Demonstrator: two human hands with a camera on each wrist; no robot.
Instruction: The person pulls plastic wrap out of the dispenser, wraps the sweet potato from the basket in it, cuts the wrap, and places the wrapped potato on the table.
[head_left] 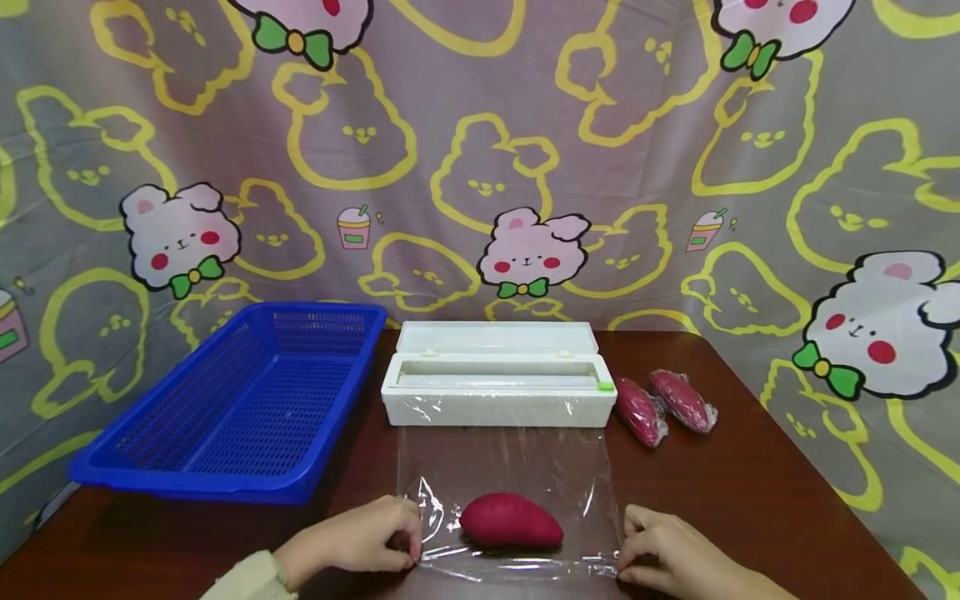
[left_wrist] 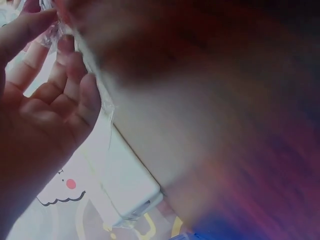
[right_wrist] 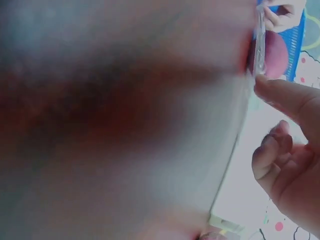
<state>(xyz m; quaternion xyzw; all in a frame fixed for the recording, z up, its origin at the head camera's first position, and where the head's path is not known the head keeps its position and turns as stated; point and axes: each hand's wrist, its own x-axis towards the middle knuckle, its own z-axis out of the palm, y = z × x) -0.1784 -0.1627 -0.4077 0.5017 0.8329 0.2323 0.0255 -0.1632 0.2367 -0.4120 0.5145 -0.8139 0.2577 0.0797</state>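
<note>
A sheet of clear cling film point(head_left: 517, 467) stretches toward me from a white dispenser box point(head_left: 498, 408) with its lid up. On the film lies a red sweet potato point(head_left: 512, 521), its narrower end to the right. My left hand point(head_left: 378, 533) pinches the film's near left corner between thumb and fingers. At the near right corner my right hand point(head_left: 667, 550) pinches the film the same way. In the left wrist view, crumpled film point(left_wrist: 52, 32) shows at the left hand's fingertips. The film edge point(right_wrist: 260, 45) meets the right hand's fingertips in the right wrist view.
A blue plastic basket point(head_left: 202, 479) stands on the left of the dark wooden table point(head_left: 720, 500). Two film-wrapped sweet potatoes, one nearer the box point(head_left: 639, 412) and one farther right point(head_left: 682, 400), lie right of the dispenser. A patterned curtain point(head_left: 637, 183) hangs behind the table.
</note>
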